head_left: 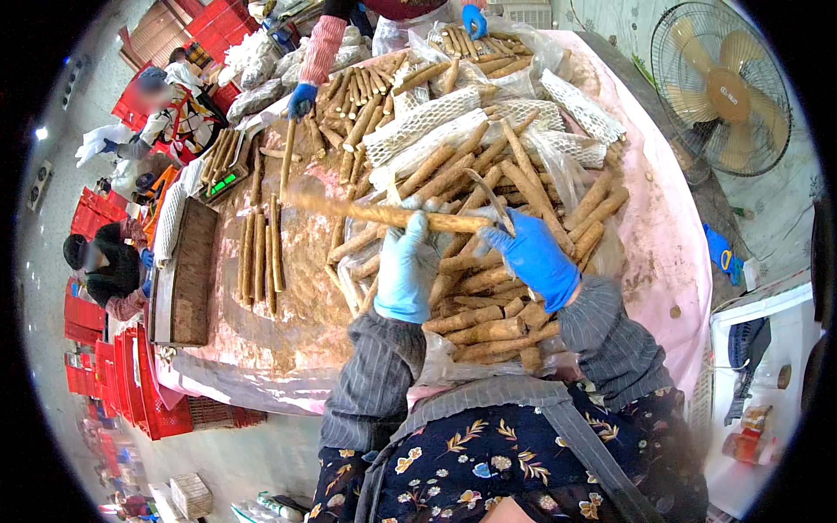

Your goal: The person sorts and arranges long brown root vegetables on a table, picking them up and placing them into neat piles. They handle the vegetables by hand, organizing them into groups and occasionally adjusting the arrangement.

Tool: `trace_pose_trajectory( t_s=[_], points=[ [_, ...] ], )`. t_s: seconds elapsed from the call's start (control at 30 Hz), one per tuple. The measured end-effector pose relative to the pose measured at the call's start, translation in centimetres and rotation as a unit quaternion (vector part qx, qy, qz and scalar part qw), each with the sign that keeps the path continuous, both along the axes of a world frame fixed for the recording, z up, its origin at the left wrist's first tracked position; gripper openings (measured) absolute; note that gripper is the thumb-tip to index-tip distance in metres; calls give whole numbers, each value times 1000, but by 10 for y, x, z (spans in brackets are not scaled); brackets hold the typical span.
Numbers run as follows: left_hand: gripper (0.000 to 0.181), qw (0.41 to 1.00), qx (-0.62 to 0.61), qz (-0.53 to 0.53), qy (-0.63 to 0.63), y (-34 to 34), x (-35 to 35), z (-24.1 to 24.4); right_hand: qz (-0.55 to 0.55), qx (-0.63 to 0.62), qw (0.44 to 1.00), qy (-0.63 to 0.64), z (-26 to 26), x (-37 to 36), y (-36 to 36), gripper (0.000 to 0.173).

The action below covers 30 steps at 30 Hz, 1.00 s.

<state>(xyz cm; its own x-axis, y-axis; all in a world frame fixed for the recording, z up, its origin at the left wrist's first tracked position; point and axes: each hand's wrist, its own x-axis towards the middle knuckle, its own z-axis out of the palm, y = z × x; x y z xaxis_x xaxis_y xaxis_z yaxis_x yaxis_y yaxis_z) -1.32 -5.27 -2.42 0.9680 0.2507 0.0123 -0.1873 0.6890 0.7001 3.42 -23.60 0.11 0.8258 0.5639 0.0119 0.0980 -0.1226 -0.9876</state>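
Note:
My left hand (409,265), in a light blue glove, is closed around a long brown root (386,214), which points leftward, its far end blurred. My right hand (533,255), in a darker blue glove, grips a curved metal blade (490,199) beside the root's right end; its fingertips are near that end. Beneath and beyond both hands lies a pile of thick roots (484,333), some in clear plastic. White foam net sleeves (425,127) cover several roots above the pile. Slimmer roots (259,258) lie side by side on the table to the left.
A digital scale (225,182) bearing roots and a long wooden box (189,274) stand along the pink-covered table's left side. Across the table, a co-worker's gloved hand (302,101) holds a root; their other hand (474,21) is farther right. A fan (729,95) stands at the upper right.

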Motion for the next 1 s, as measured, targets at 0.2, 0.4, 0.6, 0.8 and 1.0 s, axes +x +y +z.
trace_pose_trajectory(
  t_s=[0.2, 0.4, 0.6, 0.8, 1.0],
  points=[
    [30, 991, -123, 49, -5, -10, -2, -32, -73, -90, 989, -92, -31, -17, -6, 36],
    [26, 981, -181, -66, -30, -29, -23, -29, 2, -181, 975, -127, -35, 5, -8, 32],
    [31, 998, -8, 31, 49, 56, -45, -33, -184, 71, 979, -54, -4, 14, -35, 29],
    [35, 904, 215, 275, 248, 223, -92, -99, -159, -36, 985, -49, -74, 5, -44, 35],
    [55, 734, 481, 363, 313, 388, -105, -162, -173, -104, 979, 14, -60, 0, -50, 40]
  ],
)
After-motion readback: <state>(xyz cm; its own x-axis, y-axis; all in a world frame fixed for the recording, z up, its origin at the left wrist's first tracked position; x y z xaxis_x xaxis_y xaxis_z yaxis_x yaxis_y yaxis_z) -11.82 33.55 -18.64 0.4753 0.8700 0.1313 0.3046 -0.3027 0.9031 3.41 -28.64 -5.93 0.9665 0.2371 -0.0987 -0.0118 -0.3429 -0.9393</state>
